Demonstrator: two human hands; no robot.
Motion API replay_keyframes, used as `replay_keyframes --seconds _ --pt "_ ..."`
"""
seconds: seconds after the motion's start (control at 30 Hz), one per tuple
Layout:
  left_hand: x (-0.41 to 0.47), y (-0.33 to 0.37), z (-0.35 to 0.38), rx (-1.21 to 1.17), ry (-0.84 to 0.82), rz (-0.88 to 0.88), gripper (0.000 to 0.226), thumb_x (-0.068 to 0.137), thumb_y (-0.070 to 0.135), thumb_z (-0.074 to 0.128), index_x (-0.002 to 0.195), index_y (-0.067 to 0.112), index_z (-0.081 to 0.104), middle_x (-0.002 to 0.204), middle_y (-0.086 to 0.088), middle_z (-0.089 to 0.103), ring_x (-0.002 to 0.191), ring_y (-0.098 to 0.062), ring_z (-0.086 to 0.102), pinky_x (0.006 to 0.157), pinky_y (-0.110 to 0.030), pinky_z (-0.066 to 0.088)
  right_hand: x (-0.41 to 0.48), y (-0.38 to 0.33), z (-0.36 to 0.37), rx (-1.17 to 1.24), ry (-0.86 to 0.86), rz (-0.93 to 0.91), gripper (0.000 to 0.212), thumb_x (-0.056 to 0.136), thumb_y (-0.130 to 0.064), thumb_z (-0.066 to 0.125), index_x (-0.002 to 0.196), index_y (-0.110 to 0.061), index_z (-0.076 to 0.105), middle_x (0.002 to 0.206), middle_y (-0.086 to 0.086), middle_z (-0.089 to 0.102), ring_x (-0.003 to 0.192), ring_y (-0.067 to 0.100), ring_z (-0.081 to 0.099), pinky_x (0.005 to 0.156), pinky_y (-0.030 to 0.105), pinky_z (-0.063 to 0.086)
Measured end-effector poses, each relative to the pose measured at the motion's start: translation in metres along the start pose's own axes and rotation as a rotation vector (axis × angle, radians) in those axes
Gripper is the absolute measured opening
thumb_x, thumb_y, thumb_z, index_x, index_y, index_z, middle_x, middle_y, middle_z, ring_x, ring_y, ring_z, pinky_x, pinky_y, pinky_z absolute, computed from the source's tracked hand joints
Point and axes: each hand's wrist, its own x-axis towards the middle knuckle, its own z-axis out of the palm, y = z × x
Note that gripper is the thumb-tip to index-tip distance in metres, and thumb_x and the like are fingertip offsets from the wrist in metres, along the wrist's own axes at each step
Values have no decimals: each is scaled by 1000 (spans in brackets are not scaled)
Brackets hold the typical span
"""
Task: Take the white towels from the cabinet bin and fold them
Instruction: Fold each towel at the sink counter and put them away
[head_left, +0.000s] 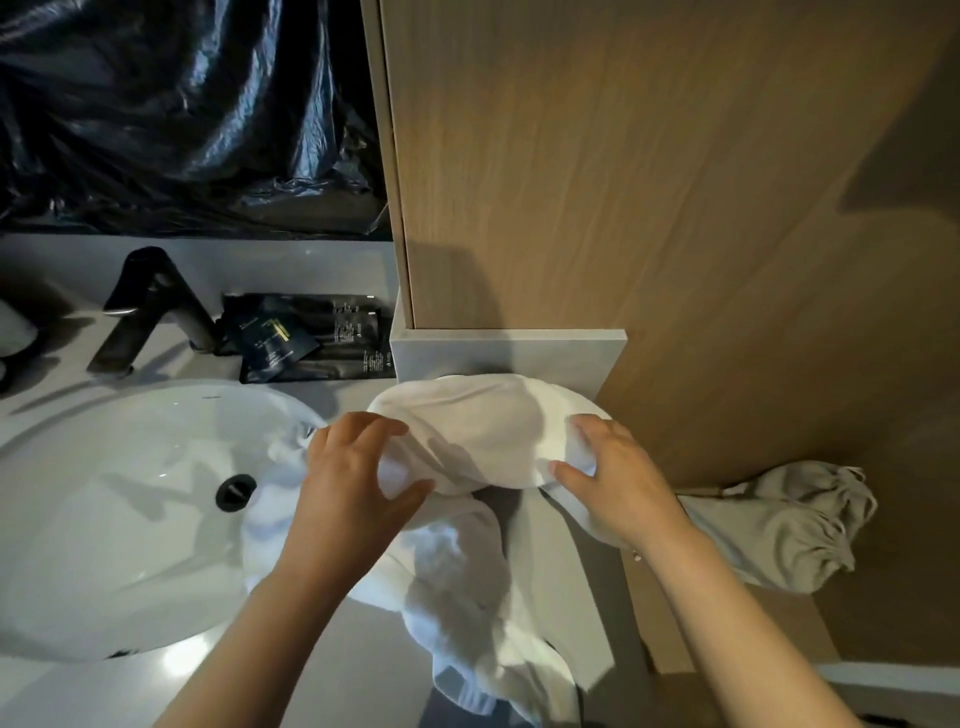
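A white towel (483, 421) lies partly folded on the grey counter (358, 670), right of the sink. My left hand (353, 478) grips its left end, thumb under a fold. My right hand (613, 473) holds the right end, fingers curled over the cloth and thumb on the near edge. More loose white towel (467, 597) hangs crumpled below my hands, over the counter's front edge. The cabinet bin is not in view.
A white basin (130, 519) with a dark drain fills the left, with a black tap (150, 312) behind it and dark sachets (306, 338). A wooden cabinet panel (623, 182) rises straight ahead. A grey drawstring bag (779, 525) lies on the right.
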Motion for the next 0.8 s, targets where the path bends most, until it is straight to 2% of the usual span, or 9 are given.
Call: replay_keyframes --seconds 0.23,0.33,0.47,0.5,0.57,0.6,0.63,0.7,0.8 --pt "-7 -18 4 68 -176 69 50 67 28 86 113 20 69 134 -5 53 118 -35 47 97 -42 40 -26 -19 31 -6 -80 -150 49 89 -41 65 132 -19 56 134 -1 43 123 16 47 96 20 38" --pt "-5 -19 3 52 -170 86 47 70 26 84 114 18 69 136 -5 53 119 -35 47 98 -42 40 -38 -23 47 18 -197 -114 58 87 -51 64 136 -22 50 136 -3 45 122 12 47 90 17 35" --pt "-7 -16 3 40 -161 103 44 74 24 81 116 18 68 138 -6 51 122 -35 47 99 -43 42 -41 -28 66 46 -354 11 80 85 -46 67 149 -15 30 145 5 42 132 20 42 94 21 33" --pt "-9 -16 3 30 -166 100 44 74 24 81 116 17 68 138 -6 51 123 -35 47 99 -44 42 -40 -28 71 54 -387 61 74 84 -42 69 143 -12 38 135 7 51 124 21 50 90 23 37" --pt "-13 -16 0 9 -175 94 43 76 23 80 117 17 68 141 -6 49 126 -34 45 101 -41 40 -39 -26 75 89 -362 68 21 80 -27 69 93 -13 60 85 2 60 79 14 57 68 26 40" --pt "-15 -15 0 0 -178 93 43 76 22 80 116 17 68 142 -6 48 127 -33 44 102 -39 38 -39 -27 74 123 -349 43 21 79 -20 67 67 -15 50 64 -2 47 60 10 45 58 26 33" --pt "-17 -15 -1 -7 -178 101 41 76 23 80 115 18 69 143 -6 47 129 -32 43 103 -38 37 -38 -26 71 160 -352 9 34 79 -16 64 58 -16 37 55 -4 33 52 8 32 54 26 27" --pt "-21 -16 0 -16 -176 123 38 77 29 79 114 22 69 145 -4 45 134 -32 39 107 -42 36 -38 -25 54 237 -285 -66 38 84 -15 59 59 -17 31 54 -4 28 50 7 27 52 27 23" --pt "-24 -14 -2 -44 -222 116 45 83 57 58 119 32 65 150 0 39 142 -26 28 112 -40 28 -44 -28 25 404 -125 -104 26 96 -23 52 76 -5 53 68 14 51 62 15 48 62 33 38"
